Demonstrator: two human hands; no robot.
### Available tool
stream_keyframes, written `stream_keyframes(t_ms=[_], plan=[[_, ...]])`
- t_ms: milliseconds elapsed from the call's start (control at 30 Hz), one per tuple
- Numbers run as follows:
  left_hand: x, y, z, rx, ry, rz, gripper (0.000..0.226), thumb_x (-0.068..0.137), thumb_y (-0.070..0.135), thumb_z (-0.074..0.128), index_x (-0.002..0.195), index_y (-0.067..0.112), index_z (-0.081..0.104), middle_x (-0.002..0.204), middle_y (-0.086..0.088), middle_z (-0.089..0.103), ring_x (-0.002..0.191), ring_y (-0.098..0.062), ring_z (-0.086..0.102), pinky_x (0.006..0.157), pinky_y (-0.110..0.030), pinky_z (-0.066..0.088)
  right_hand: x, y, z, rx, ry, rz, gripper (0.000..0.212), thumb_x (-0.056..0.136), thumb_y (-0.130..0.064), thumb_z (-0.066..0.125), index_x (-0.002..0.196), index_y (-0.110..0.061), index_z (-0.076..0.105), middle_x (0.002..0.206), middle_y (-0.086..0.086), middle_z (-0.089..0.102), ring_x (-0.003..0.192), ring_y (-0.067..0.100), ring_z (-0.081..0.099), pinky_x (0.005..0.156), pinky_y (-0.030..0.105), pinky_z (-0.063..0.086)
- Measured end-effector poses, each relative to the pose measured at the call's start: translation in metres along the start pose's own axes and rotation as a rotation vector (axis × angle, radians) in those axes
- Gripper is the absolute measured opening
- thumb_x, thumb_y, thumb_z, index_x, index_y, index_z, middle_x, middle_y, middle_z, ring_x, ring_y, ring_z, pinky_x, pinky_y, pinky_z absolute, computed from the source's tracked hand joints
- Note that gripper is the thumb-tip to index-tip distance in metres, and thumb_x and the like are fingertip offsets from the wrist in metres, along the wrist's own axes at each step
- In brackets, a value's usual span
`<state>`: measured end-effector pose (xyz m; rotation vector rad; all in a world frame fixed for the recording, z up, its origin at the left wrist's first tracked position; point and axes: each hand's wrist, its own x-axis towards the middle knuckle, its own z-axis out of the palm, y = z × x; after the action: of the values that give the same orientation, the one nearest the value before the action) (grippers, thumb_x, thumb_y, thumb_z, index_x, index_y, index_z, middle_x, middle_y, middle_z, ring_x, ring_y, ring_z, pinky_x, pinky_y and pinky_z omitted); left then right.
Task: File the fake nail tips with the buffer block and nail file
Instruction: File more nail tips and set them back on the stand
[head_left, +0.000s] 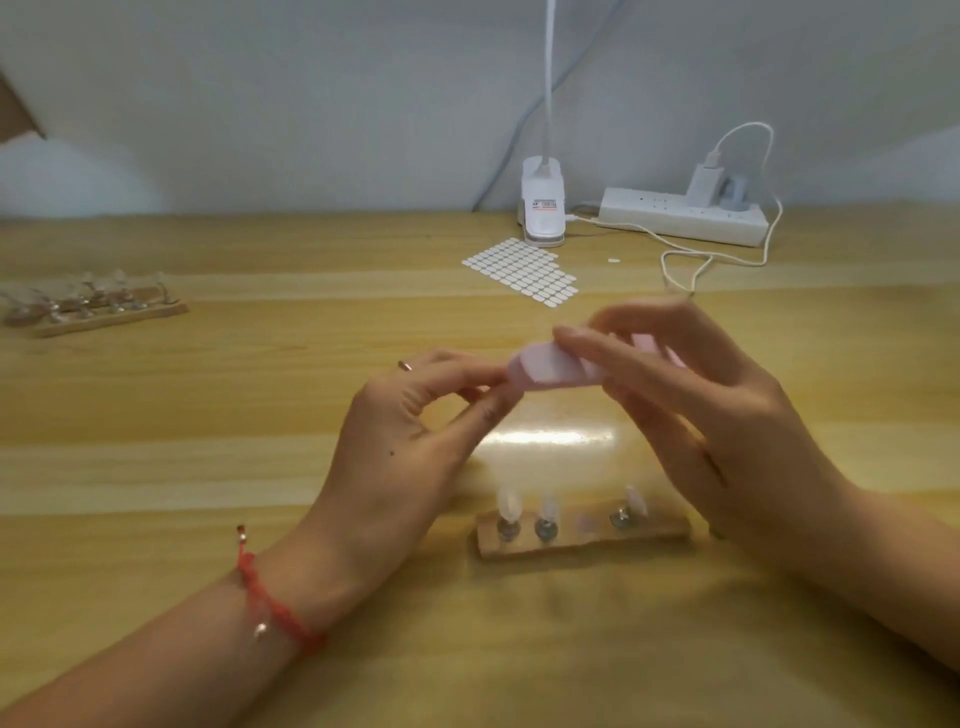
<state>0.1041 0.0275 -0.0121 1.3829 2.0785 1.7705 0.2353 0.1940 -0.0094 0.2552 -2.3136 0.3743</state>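
The right hand (691, 415) has its fingers curled round a pale pink buffer block (545, 366), holding it up above the table (208, 441) with a rounded white face turned towards us. The left hand (410, 431), a ring (405, 366) on one finger and a red bracelet (270, 603) at the wrist, has thumb and forefinger pinched together right at the block's left end; what sits between them is too small to tell. Just below the hands lies a wooden holder (587, 535) with three clear nail tips (509, 506) standing upright on metal pegs, somewhat blurred. Far off to the left a second wooden holder (104, 312) carries a crowded row of clear tips. Beyond the hands lie a sheet of white stickers (522, 270), a white clip lamp (543, 208) and a power strip (680, 215).
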Motion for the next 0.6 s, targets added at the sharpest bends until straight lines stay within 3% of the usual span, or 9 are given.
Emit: stream_keyframes(t_ms=[100,200,333,433,533,600], plan=[[-0.002,0.001,0.001,0.098,-0.020,0.125,0.018,0.084,0.025,0.066,0.094,0.014,0.076,0.088,0.005,0.070,0.085,-0.008,0.063,0.077,-0.013,0.042,0.001,-0.003,-0.001,-0.033,-0.024,-0.022,0.039,0.097,-0.001,0.047,0.133,-0.012,0.050,0.117,0.017,0.058,0.113,0.015,0.053,0.109,0.030,0.040],[-0.003,0.002,0.003,0.213,0.017,0.193,0.015,0.085,0.034,0.068,0.091,0.023,0.075,0.089,0.014,0.068,0.086,-0.003,0.061,0.080,-0.015,0.036,0.003,0.000,-0.004,-0.004,-0.020,0.044,0.037,0.096,-0.003,0.046,0.132,-0.012,0.049,0.116,0.017,0.059,0.114,0.014,0.051,0.102,0.033,0.045],[-0.005,0.000,0.003,0.229,0.018,0.204,0.016,0.086,0.035,0.056,0.095,0.034,0.070,0.094,0.020,0.065,0.096,0.007,0.054,0.081,-0.033,0.036,0.002,-0.011,0.004,-0.033,-0.045,-0.044,0.041,0.094,0.002,0.047,0.129,-0.018,0.054,0.116,0.015,0.059,0.115,0.019,0.055,0.114,0.047,0.035],[-0.004,0.001,0.002,0.222,0.033,0.199,0.016,0.086,0.040,0.058,0.091,0.034,0.071,0.089,0.016,0.065,0.092,0.008,0.053,0.083,-0.033,0.034,0.007,-0.005,-0.002,-0.036,0.005,0.050,0.038,0.094,0.000,0.048,0.129,-0.015,0.052,0.116,0.014,0.058,0.112,0.015,0.052,0.100,0.038,0.046],[-0.005,0.002,0.002,0.211,0.008,0.234,0.014,0.084,0.039,0.056,0.092,0.035,0.067,0.084,0.015,0.062,0.088,0.008,0.054,0.081,-0.034,0.035,0.003,-0.018,0.005,-0.014,-0.034,-0.006,0.039,0.094,0.001,0.047,0.127,-0.018,0.058,0.115,0.014,0.058,0.112,0.021,0.057,0.113,0.050,0.036],[-0.004,0.002,0.002,0.223,0.004,0.247,0.009,0.086,0.037,0.061,0.092,0.036,0.067,0.080,0.016,0.061,0.087,0.006,0.055,0.081,-0.035,0.035,0.003,-0.018,0.004,-0.032,-0.043,-0.012,0.039,0.096,0.001,0.048,0.127,-0.020,0.057,0.115,0.013,0.058,0.111,0.022,0.058,0.112,0.053,0.036]])
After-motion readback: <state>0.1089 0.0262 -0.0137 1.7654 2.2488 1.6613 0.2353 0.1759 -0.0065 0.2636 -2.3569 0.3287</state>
